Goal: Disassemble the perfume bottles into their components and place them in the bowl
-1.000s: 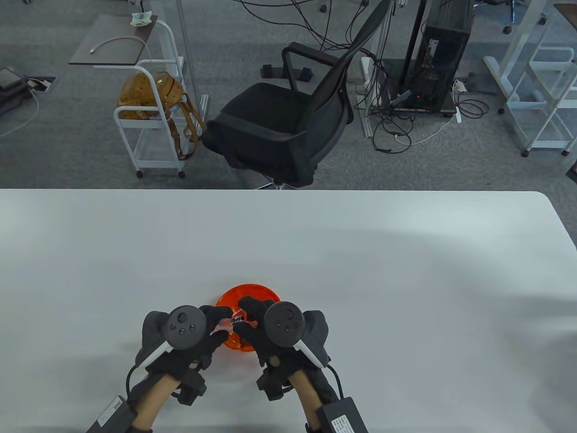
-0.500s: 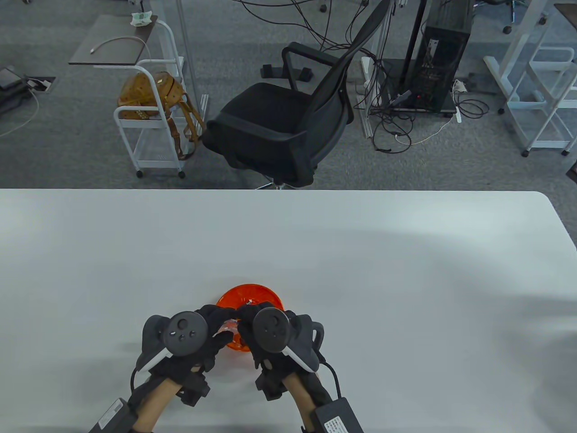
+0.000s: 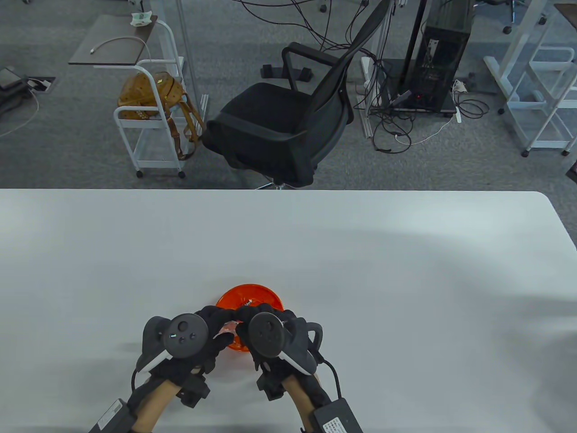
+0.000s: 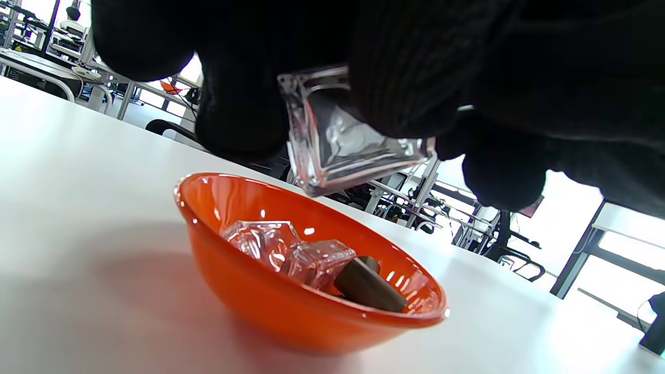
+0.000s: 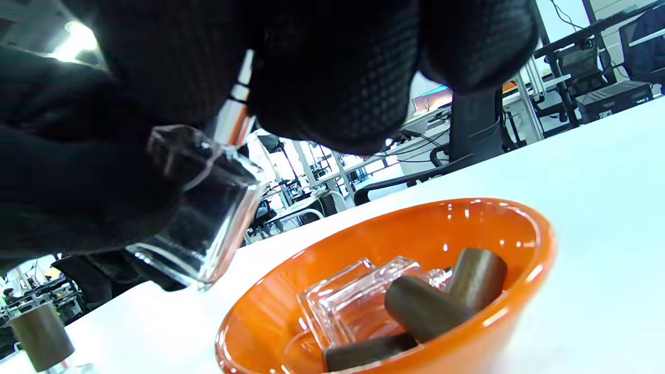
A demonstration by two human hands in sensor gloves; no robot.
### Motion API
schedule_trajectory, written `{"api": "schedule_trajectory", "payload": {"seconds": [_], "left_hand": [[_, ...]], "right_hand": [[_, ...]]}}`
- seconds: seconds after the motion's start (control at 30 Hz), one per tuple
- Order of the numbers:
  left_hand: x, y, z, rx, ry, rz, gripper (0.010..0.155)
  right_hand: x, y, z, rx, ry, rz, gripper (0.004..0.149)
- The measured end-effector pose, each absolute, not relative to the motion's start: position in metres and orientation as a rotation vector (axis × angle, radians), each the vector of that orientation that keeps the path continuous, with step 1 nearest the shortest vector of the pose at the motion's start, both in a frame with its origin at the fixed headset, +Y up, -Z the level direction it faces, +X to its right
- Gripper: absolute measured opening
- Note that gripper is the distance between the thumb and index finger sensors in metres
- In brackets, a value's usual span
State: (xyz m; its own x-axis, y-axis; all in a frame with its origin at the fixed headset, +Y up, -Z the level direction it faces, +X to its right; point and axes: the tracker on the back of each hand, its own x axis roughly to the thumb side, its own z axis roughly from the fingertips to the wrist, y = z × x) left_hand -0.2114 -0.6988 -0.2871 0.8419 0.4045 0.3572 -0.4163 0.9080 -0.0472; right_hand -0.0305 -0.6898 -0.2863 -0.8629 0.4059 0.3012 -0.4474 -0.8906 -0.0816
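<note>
Above the one orange bowl (image 5: 395, 244), holding two glass bottles (image 5: 353, 301) and three brown caps (image 5: 423, 306), my left hand (image 3: 185, 336) grips a third bottle (image 4: 343, 135); my right hand (image 3: 270, 333), now closer, pinches its sprayer (image 5: 234, 117).

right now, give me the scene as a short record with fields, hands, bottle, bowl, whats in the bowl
left hand: grips the clear glass bottle by its body
right hand: fingers closed at the bottle's metal neck
bottle position: held in the air above the near rim of the bowl
bowl: orange, on the white table
bowl contents: clear glass bottle bodies and dark brown caps
</note>
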Motion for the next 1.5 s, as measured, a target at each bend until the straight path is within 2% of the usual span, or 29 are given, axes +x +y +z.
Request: {"api": "schedule_trajectory", "payload": {"seconds": [0.17,0.3,0.43,0.6,0.77,0.9,1.07,1.2,1.37,1.5], "left_hand": [[-0.2112,-0.7006,-0.2865,0.016,-0.381,0.432,0.054],[-0.2107,-0.7005,-0.2866,0.034,-0.363,0.412,0.054],[-0.2116,-0.7019,-0.2874,0.01,-0.376,0.427,0.054],[-0.2103,-0.7025,-0.2876,0.019,-0.38,0.426,0.054],[-0.2111,-0.7037,-0.287,0.01,-0.389,0.43,0.054],[-0.2114,-0.7023,-0.2876,0.031,-0.372,0.426,0.054],[-0.213,-0.7044,-0.2881,0.004,-0.383,0.438,0.054],[-0.2115,-0.7037,-0.2882,0.022,-0.379,0.432,0.054],[-0.2125,-0.7058,-0.2884,-0.001,-0.39,0.438,0.054],[-0.2119,-0.7052,-0.2889,0.014,-0.383,0.436,0.054]], "right_hand": [[-0.0297,-0.6897,-0.2866,0.365,-0.231,2.654,0.042],[-0.0317,-0.6897,-0.285,0.395,-0.221,2.673,0.049],[-0.0315,-0.6892,-0.2852,0.38,-0.26,2.672,0.042],[-0.0329,-0.6888,-0.2834,0.407,-0.246,2.688,0.049],[-0.0319,-0.688,-0.2838,0.4,-0.285,2.695,0.041],[-0.0314,-0.6889,-0.284,0.402,-0.251,2.676,0.05],[-0.0314,-0.6886,-0.2842,0.397,-0.277,2.687,0.041],[-0.0322,-0.6903,-0.2835,0.411,-0.25,2.685,0.048],[-0.031,-0.6906,-0.2847,0.4,-0.266,2.683,0.041],[-0.0318,-0.6907,-0.2841,0.416,-0.25,2.686,0.048]]}}
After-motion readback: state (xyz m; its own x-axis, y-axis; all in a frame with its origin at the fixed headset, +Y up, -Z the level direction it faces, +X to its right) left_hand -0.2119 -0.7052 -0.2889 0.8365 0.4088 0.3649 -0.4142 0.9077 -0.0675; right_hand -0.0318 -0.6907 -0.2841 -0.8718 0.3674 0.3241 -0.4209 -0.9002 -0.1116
